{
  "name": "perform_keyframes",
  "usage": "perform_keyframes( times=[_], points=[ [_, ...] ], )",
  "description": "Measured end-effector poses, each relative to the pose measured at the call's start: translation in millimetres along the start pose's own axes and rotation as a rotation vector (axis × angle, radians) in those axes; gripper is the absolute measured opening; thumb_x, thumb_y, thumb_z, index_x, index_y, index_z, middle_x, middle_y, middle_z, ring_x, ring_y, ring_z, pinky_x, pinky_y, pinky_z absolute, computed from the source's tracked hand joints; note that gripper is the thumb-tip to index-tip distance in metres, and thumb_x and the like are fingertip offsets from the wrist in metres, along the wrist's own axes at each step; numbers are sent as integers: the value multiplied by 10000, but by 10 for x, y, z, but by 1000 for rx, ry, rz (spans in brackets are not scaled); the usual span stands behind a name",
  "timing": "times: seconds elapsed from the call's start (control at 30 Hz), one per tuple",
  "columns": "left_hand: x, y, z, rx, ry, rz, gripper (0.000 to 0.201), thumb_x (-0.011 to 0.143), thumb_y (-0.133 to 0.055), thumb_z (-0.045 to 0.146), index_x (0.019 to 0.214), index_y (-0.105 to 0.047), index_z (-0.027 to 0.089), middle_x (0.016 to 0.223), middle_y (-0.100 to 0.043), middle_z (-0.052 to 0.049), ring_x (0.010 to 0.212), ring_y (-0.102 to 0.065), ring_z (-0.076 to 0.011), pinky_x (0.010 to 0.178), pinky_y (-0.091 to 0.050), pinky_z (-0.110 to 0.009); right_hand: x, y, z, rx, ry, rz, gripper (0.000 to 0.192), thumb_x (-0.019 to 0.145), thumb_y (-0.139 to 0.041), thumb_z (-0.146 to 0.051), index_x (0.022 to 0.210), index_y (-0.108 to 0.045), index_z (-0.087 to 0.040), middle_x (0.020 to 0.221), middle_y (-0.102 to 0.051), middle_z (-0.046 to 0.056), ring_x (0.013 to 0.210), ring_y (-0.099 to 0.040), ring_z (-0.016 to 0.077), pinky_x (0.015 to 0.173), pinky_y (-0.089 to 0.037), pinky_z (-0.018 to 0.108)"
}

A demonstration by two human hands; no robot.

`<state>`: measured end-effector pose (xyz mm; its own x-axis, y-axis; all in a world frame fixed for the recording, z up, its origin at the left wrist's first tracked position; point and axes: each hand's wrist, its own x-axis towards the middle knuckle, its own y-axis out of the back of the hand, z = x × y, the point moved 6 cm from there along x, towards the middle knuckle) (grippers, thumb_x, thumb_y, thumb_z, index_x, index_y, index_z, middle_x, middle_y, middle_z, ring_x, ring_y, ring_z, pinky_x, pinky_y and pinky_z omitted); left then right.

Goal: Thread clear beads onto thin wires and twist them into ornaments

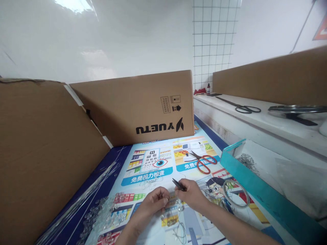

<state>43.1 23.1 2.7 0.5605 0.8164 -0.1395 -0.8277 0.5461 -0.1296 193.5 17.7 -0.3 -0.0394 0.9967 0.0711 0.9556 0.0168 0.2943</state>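
A printed poster mat [153,170] covers the table. Below its red scissors [204,162], the right hand [192,195] grips dark pliers [178,184]. The left hand [153,203] pinches a small wire piece [170,200]

Cardboard boxes [138,105] walling the worktop's far and left edges, teal tray [252,180] blocking the right edge, red scissors [204,161] mid-worktop, open poster between.

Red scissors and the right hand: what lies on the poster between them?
In the head view, only bare printed poster shows between the red scissors and the right hand, which holds dark pliers. Any fine wire there is too thin to tell.
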Motion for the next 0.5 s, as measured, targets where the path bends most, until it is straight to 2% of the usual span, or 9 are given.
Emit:
perform_keyframes(
  times=[0.23, 0.5],
  points=[
    [-28, -36, 69, -68, -3, -63, 246, 716, -698, 364, 803, -581, 166, 723, -491, 4, 616, -470, -105, 520, -350, -198, 2, -9, 23, -3, -4, 0, 64, 693, -523, -228, 689, -559, -175, 570, -433, -52, 543, -376, 92, 489, -293, 191],
    [-12, -30, 32, -58, -19, -90, 256, 706, -699, 361, 814, -575, 165, 754, -517, -16, 634, -500, -123, 541, -364, -218, -3, -12, 13, 3, -11, -9, 65, 691, -530, -231, 684, -554, -170, 575, -438, -48, 552, -389, 95, 491, -293, 190]
  ],
)
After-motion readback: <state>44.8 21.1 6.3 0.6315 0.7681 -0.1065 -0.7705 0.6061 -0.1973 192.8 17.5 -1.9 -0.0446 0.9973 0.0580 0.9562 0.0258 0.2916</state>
